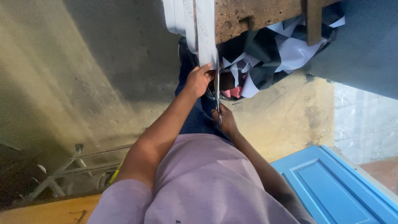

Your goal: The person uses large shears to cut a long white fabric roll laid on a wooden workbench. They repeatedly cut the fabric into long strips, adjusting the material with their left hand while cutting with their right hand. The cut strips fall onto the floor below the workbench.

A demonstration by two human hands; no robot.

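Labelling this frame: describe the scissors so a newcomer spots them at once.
Start at the rough wooden bench along the top edge, where pale strips hang over its side. The left hand pinches a strip's end; the right hand below works the scissors. They are the only thin metal blades, running straight along the strip, unlike the crumpled black and white scraps beside them.

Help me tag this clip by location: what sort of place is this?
Probably a small tailoring or cutting workshop. The right hand works scissors along a pale strip held by the left hand, with a heap of offcuts under a rough wooden bench.
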